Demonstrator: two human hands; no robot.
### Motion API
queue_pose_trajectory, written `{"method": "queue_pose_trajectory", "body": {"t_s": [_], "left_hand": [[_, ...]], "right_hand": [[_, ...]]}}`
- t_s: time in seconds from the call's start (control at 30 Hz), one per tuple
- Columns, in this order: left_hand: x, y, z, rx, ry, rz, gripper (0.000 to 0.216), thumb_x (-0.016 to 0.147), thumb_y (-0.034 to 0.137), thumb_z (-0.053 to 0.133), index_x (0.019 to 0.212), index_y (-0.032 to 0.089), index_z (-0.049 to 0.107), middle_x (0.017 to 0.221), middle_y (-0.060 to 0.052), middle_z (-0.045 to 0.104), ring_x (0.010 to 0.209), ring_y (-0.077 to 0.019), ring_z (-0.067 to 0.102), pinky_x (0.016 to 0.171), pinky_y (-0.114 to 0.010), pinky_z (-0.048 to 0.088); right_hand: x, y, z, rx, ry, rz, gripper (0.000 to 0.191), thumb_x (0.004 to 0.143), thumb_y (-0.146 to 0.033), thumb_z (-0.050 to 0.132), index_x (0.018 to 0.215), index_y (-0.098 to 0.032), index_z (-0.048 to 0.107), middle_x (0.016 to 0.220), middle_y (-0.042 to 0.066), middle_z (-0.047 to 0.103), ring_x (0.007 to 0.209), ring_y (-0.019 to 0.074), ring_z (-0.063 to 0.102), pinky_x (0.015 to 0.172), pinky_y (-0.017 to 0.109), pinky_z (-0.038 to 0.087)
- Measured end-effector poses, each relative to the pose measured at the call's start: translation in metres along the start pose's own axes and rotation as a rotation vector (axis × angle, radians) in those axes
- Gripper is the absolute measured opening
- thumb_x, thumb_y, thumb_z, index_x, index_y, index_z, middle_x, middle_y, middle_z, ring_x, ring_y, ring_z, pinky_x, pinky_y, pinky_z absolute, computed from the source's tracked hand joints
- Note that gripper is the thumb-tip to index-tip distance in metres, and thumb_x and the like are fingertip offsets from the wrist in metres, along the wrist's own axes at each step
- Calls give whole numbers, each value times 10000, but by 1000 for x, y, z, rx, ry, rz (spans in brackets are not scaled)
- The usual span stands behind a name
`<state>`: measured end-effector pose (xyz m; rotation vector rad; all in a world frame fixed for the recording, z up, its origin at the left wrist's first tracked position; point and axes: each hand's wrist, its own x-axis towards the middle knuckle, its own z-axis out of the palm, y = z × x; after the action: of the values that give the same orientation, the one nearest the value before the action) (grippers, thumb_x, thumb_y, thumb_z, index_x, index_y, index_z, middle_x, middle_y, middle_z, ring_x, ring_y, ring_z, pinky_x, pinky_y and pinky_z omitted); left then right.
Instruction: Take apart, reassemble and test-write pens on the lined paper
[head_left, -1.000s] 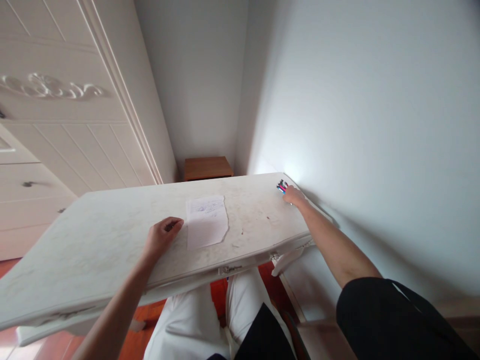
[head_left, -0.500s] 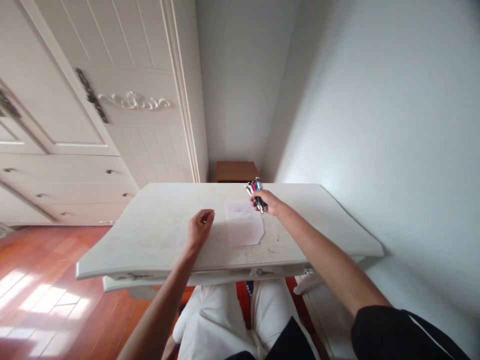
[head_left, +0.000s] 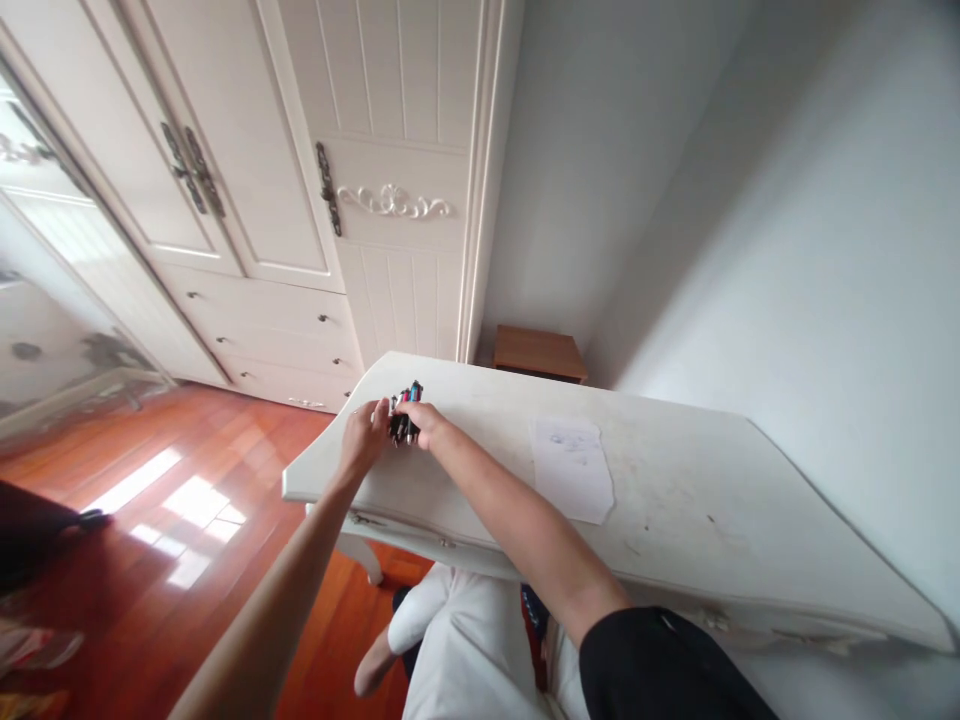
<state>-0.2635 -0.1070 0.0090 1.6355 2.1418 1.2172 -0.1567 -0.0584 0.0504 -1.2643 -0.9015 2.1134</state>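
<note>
My right hand point(head_left: 426, 424) is closed around a bunch of pens point(head_left: 403, 413) with pink, blue and dark barrels, held low over the left end of the white desk point(head_left: 675, 500). My left hand point(head_left: 364, 434) lies right beside it, fingers curled and touching the left side of the bunch. A torn sheet of paper point(head_left: 571, 468) with faint scribbles lies flat on the desktop to the right of both hands, untouched.
A white wardrobe point(head_left: 300, 180) with drawers and dark handles stands behind the desk's left end. A small brown side table point(head_left: 536, 352) sits in the corner by the grey wall. Red wooden floor point(head_left: 150, 540) stretches to the left. My white-trousered legs are under the desk.
My right hand picked the pens up from the desk's far right corner and carried them across, past the paper, to the left end. My left hand moved over to meet them. My view swung left.
</note>
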Motion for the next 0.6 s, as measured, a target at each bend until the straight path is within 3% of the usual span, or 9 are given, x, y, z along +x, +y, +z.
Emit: {"method": "queue_pose_trajectory", "body": {"t_s": [0.17, 0.4, 0.6], "left_hand": [[11, -20, -13, 51, 2, -48, 452, 897, 492, 364, 938, 179, 686, 913, -119, 728, 885, -260, 658, 735, -305, 464], [21, -38, -12, 7, 0, -83, 412, 843, 462, 486, 1040, 164, 692, 1016, -128, 740, 983, -287, 667, 781, -312, 472], [21, -46, -10, -87, 15, -74, 395, 806, 382, 499, 1059, 160, 707, 1038, -103, 744, 946, -254, 679, 774, -280, 474]], "right_hand": [[24, 10, 25, 28, 44, -9, 154, 769, -27, 584, 699, -157, 544, 478, -44, 520, 447, 121, 531, 462, 220, 489], [29, 7, 27, 64, 53, -22, 149, 699, -53, 673, 707, -155, 564, 440, -70, 455, 469, 141, 546, 498, 272, 527], [29, 4, 27, 78, 52, -50, 174, 668, -78, 712, 678, -156, 556, 414, -79, 426, 458, 147, 544, 490, 280, 526]]}}
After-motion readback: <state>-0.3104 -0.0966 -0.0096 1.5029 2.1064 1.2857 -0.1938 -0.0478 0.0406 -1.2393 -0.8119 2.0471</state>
